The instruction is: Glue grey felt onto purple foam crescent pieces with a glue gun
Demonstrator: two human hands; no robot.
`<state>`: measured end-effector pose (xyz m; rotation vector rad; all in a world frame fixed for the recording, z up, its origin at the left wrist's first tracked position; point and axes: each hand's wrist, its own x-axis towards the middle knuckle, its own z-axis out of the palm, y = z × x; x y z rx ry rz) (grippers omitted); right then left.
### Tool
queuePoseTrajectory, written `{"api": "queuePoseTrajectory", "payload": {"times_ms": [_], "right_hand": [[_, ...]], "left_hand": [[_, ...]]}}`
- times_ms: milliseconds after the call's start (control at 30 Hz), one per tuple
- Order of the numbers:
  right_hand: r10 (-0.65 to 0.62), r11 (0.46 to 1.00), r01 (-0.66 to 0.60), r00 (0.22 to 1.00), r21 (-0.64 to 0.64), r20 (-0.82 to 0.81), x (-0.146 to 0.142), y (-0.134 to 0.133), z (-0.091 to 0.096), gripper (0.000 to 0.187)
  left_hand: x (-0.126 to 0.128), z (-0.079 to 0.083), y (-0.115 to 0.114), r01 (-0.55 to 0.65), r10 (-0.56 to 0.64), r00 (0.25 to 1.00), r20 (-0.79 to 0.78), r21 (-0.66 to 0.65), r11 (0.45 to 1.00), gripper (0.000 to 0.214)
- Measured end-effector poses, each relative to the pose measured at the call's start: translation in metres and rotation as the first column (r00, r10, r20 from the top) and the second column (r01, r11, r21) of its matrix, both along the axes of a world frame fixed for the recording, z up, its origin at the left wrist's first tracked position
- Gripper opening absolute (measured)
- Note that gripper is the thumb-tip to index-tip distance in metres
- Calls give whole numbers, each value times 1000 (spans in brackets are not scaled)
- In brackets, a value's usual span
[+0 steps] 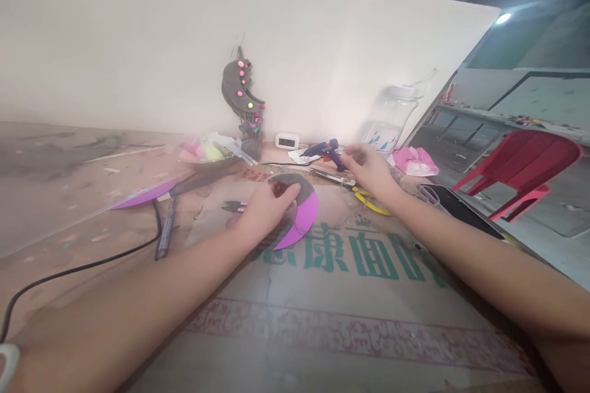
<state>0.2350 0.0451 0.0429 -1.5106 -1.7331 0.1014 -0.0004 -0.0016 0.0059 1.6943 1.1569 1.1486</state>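
A crescent of purple sheet (306, 216), its upper part covered in grey material, is pinched between the thumb and fingers of my left hand (271, 199). Farther off, my right hand (366, 166) has its fingers closed at the handle of a blue glue gun (325, 149), whose nozzle points left. Just left of the crescent lie small dark-bladed snips (233, 206), partly hidden by my left hand. Yellow-handled scissors (371, 201) rest below my right hand.
A grey moon ornament with coloured pompoms (240, 89) hangs at the wall. Behind are a small clock (286, 140), a clear jug (391, 113) and a pink packet (415, 161). A pen (166, 230) and black cable (83, 265) lie left; a dark tablet-like slab (461, 212) lies right.
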Motion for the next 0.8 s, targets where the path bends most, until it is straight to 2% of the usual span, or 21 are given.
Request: {"api": "queuePoseTrajectory", "payload": {"times_ms": [67, 133, 167, 267, 367, 433, 533, 600, 700, 800], "right_hand": [[161, 977, -155, 986, -146, 30, -9, -36, -1, 29], [331, 877, -312, 944, -367, -12, -18, -66, -5, 31], [398, 822, -377, 916, -427, -42, -23, -78, -7, 29], [455, 701, -456, 878, -548, -149, -34, -104, -14, 27], [485, 644, -498, 853, -580, -193, -40, -116, -16, 43], [527, 662, -495, 841, -563, -120, -43, -120, -16, 41], [575, 710, -483, 818, -512, 26, -48, -119, -15, 17], [579, 757, -498, 811, -423, 81, -51, -116, -14, 20], [538, 828, -508, 839, -237, 78, -51, -105, -12, 22], [434, 896, -430, 901, -108, 13, -41, -92, -11, 24]], "left_hand": [[0, 1, 0, -7, 7, 1000, -2, 11, 1000, 33], [0, 2, 0, -17, 17, 1000, -7, 24, 1000, 34], [0, 2, 0, -18, 18, 1000, -7, 27, 999, 34], [-1, 1, 0, -13, 13, 1000, -1, 25, 1000, 33], [-1, 1, -1, -5, 5, 1000, 15, 17, 1000, 32], [-1, 2, -2, 6, -6, 1000, 23, 16, 1000, 31], [0, 2, -3, 15, -15, 1000, 2, 27, 1000, 28], [1, 1, -3, 24, -23, 999, -25, 37, 999, 27], [2, -2, -3, 51, -48, 997, -59, 50, 997, 25], [2, -3, -3, 71, -65, 994, -87, 67, 995, 25]]}}
